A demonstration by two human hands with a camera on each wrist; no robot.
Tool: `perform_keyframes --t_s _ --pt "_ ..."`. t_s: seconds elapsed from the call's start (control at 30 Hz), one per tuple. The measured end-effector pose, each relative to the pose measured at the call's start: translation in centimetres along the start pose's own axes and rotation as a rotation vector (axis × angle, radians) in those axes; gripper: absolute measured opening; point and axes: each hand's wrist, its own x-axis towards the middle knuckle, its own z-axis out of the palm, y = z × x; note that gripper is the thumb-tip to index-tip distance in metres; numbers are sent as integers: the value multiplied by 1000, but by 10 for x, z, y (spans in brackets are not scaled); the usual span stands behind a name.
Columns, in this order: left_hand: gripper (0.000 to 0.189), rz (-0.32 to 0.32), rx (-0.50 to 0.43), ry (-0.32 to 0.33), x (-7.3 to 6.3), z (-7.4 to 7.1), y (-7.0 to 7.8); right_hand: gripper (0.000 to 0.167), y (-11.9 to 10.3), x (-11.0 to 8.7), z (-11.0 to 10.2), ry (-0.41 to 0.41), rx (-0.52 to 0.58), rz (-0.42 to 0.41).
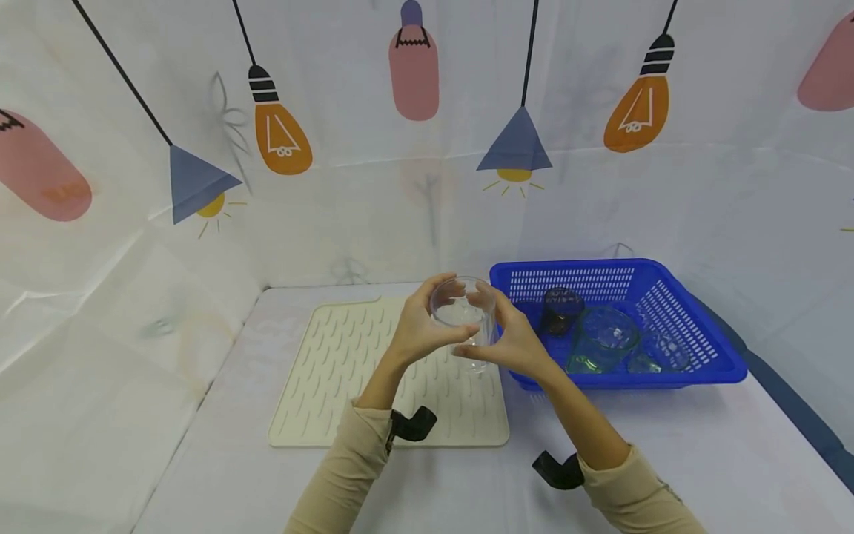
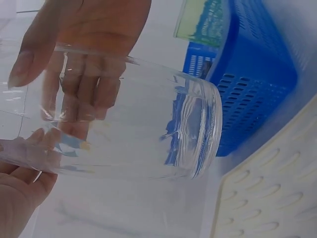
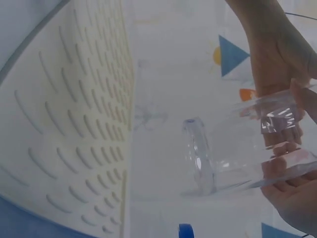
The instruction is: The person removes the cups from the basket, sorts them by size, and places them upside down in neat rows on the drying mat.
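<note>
A clear drinking glass (image 1: 475,337) is held upright above the right part of a cream drying mat (image 1: 333,400). My left hand (image 1: 430,319) grips it near the rim from the left, and my right hand (image 1: 517,341) grips it from the right. Through the wall of the glass (image 2: 148,119) in the left wrist view, the far fingers show curled round it. The thick base of the glass (image 3: 200,156) hangs free of the mat in the right wrist view.
At the right stands a blue plastic basket (image 1: 667,382). Inside lie a dark glass (image 1: 562,308), a greenish glass (image 1: 603,337) and clear glassware (image 1: 667,354). A printed white sheet (image 1: 347,215) hangs behind the white table (image 1: 467,489).
</note>
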Motion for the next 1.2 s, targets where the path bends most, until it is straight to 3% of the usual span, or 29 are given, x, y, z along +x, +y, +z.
perform_keyframes --t_s 0.17,0.37,0.5,0.63,0.77,1.0,1.2 --pt "79 -40 20 -73 1 -2 4 92 3 0 2 43 -27 -51" --pt "88 -110 144 -157 3 -7 11 91 6 1 3 42 -74 -65" --pt "89 -142 222 -174 3 -9 14 91 7 1 3 29 -91 -83" --pt "84 -142 246 -149 1 -9 14 93 6 1 2 7 -99 -88" --pt "79 -105 166 -96 -3 -9 11 96 6 0 -1 -21 -111 -74" --pt "69 5 -88 12 -9 -10 0 98 9 -7 -13 -26 -100 -1" --pt "74 -23 -292 109 -15 -10 -6 93 20 -12 -23 -16 -77 36"
